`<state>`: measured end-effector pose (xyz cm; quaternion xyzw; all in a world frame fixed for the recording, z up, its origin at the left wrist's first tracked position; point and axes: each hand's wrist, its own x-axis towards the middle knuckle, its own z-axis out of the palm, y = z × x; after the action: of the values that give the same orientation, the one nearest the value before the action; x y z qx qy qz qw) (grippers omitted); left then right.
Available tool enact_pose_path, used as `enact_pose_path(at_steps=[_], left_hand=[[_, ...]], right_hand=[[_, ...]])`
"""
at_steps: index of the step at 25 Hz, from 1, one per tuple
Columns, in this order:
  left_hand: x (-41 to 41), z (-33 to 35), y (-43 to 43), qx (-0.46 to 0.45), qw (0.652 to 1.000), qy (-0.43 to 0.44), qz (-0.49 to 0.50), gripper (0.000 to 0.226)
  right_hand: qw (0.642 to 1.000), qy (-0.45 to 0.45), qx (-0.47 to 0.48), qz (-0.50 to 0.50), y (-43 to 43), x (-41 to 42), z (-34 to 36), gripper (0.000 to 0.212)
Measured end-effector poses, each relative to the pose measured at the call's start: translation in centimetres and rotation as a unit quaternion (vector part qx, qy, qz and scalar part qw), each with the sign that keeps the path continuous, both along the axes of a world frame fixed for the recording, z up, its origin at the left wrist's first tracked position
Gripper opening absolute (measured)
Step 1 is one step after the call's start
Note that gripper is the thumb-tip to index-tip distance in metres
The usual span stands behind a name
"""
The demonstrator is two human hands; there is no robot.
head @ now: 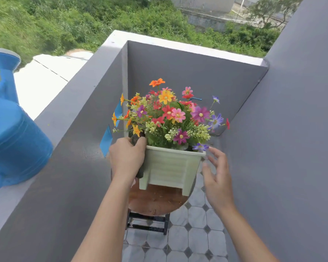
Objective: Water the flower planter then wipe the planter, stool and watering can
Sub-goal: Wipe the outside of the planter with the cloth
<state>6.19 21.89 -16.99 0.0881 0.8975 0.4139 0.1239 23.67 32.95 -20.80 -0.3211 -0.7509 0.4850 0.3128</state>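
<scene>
left hand [126,157] grips dark cloth [135,139] against flower planter [169,167] left rim; right hand [217,178] released, fingers spread beside right corner. planter likely light, rigid plastic; steady by rim.

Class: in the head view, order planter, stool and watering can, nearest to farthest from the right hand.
1. Planter, just left of the right hand.
2. Stool, below the planter.
3. Watering can, far off to the left.

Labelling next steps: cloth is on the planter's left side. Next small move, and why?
Probably the right hand steadies the planter by its right rim: its fingers hover open beside that corner while the left hand grips a dark cloth at the left rim.
</scene>
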Motion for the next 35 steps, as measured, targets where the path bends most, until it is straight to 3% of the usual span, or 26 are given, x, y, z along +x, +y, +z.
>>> enact_pose_path(at_steps=[4, 10, 18, 22, 27, 32, 35], left_hand=[[1.7, 0.4, 0.5, -0.019, 1.000, 0.013, 0.019, 0.040], [4.4, 1.6, 1.7, 0.014, 0.998, 0.050, 0.021, 0.036], [7.0, 2.0, 1.8, 0.040, 0.996, 0.080, 0.031, 0.033], [7.2, 0.1, 1.8, 0.131, 0.989, 0.060, 0.034, 0.043], [4.5, -6.5, 2.4, 0.171, 0.968, -0.183, 0.031, 0.054], [6.6, -5.8, 1.5, 0.242, 0.965, -0.085, 0.044, 0.041], [5.2, -4.4, 2.2, 0.238, 0.969, -0.058, 0.034, 0.042]], right_hand=[[0.992, -0.120, 0.040, 0.029, -2.6, -1.2, 0.0, 0.058], [0.983, -0.177, 0.033, -0.028, 0.7, -2.4, 2.1, 0.038], [0.963, -0.266, 0.043, 0.002, 4.1, -1.9, 3.0, 0.053], [0.967, -0.243, 0.070, 0.012, 4.6, -2.0, 3.9, 0.041], [0.972, -0.228, 0.054, 0.017, 4.5, -1.3, 4.1, 0.044], [0.977, -0.206, 0.051, 0.026, 4.1, -1.4, 4.5, 0.051], [0.983, -0.182, 0.030, -0.008, 3.6, -0.4, 4.2, 0.050]])
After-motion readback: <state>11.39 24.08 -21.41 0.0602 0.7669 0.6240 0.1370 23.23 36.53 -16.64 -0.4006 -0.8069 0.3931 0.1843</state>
